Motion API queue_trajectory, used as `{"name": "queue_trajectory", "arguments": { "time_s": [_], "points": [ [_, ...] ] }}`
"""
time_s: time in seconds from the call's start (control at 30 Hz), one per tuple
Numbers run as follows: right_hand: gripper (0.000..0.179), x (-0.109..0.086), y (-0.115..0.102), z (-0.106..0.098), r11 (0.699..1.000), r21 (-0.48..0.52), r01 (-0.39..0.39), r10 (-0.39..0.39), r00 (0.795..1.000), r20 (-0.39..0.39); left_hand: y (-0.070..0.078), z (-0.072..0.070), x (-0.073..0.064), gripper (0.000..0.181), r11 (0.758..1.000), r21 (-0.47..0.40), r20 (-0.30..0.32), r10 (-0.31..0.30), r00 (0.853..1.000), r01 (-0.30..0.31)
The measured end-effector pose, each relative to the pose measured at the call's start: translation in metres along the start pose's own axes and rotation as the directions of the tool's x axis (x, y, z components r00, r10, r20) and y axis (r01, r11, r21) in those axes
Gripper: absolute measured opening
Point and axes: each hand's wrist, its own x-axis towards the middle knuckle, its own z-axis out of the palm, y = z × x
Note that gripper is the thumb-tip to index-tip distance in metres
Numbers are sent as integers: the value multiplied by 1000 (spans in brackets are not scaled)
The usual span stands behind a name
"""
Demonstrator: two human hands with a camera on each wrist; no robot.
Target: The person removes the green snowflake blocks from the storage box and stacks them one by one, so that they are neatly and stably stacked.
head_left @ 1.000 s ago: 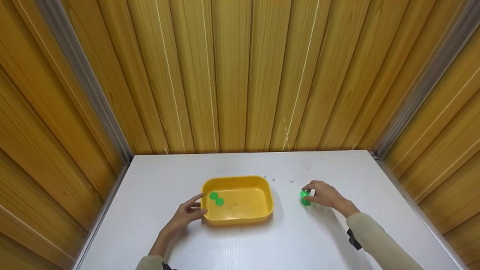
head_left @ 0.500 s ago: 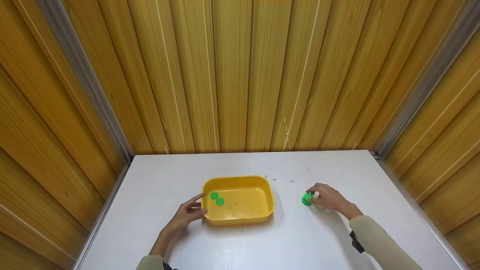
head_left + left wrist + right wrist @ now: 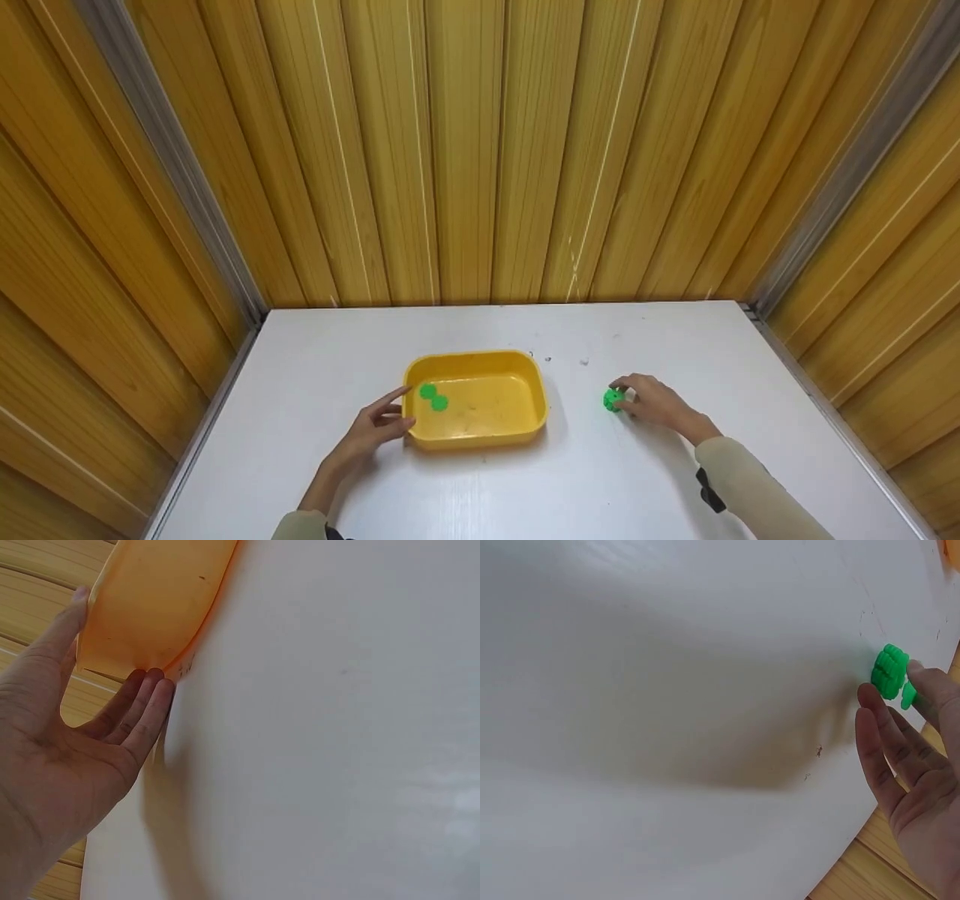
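My left hand (image 3: 367, 433) rests at the left end of a yellow tray (image 3: 480, 441), its fingertips touching the rim and outer wall. In the left wrist view, the fingers of this left hand (image 3: 82, 735) are nearly straight against the tray wall (image 3: 154, 607). Two green scalloped discs (image 3: 439, 403) lie in the tray's left part. To the right of the tray, my right hand (image 3: 656, 401) pinches a small bunch of green discs (image 3: 613, 399) at the table. The right wrist view has these discs stacked (image 3: 889, 671), with another green disc (image 3: 908, 695) partly hidden behind the fingers.
The white table (image 3: 480, 499) carries the tray and discs. Small dark marks (image 3: 547, 359) dot its surface behind and between them. Wood-patterned panels (image 3: 465, 150) stand along the back and both sides, with grey metal posts (image 3: 176, 161) at the corners.
The green discs at my right hand have gone from a longer spread to a compact bunch. That hand has shifted slightly toward me. My left hand and the tray stay where they were.
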Motion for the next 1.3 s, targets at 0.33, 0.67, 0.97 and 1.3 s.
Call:
{"name": "queue_trajectory", "arguments": {
  "time_s": [0.33,0.67,0.97,1.3],
  "points": [
    [34,-1,0,-1,998,11,59,-59,998,19,-2,0,0,67,999,31,0,16,1000,-16],
    [30,1,0,-3,997,0,76,-76,997,25,-3,0,1,67,999,39,-12,5,1000,-5],
    [31,1,1,-2,997,-15,77,-77,997,26,-3,2,2,63,999,46,-29,-27,999,28],
    [32,1,-3,0,999,-35,39,-38,999,25,-4,0,2,64,1000,16,-6,-13,1000,13]
  ]
}}
